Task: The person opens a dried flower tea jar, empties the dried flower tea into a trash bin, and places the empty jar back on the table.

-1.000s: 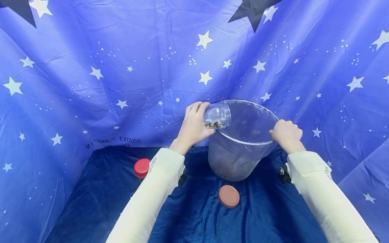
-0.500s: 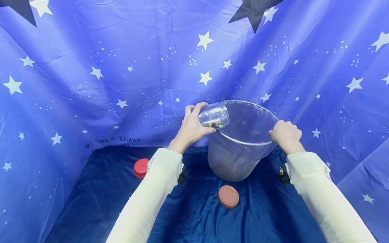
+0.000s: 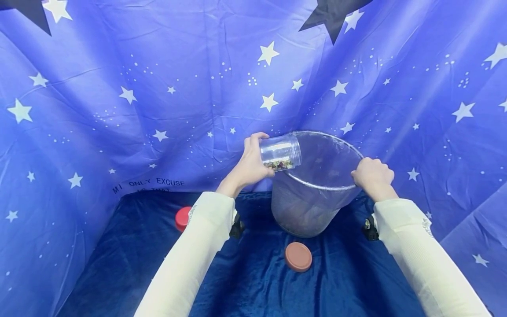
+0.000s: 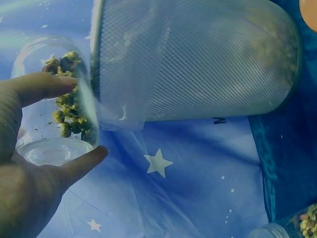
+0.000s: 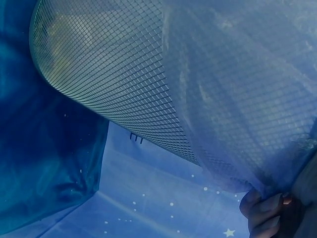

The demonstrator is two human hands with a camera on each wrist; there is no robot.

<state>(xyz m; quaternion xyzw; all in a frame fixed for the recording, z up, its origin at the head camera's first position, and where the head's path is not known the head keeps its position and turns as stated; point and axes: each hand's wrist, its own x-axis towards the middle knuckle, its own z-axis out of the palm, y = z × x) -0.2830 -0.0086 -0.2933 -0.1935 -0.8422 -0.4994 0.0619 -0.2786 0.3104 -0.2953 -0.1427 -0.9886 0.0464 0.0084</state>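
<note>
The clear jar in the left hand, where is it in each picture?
Head: the clear jar is near the middle, at the left rim of the mesh bin.
Left wrist: on the left side.
Right wrist: not in it.
Shared landmark: the mesh bin shows in all three.

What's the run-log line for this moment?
left hand: holding open jar sideways | dried pieces: in jar | right hand: gripping mesh bin rim | orange lid: on cloth

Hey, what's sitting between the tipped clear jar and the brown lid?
In the head view, the mesh bin comes between the clear jar and the brown lid, then just a narrow strip of bare blue cloth.
</note>
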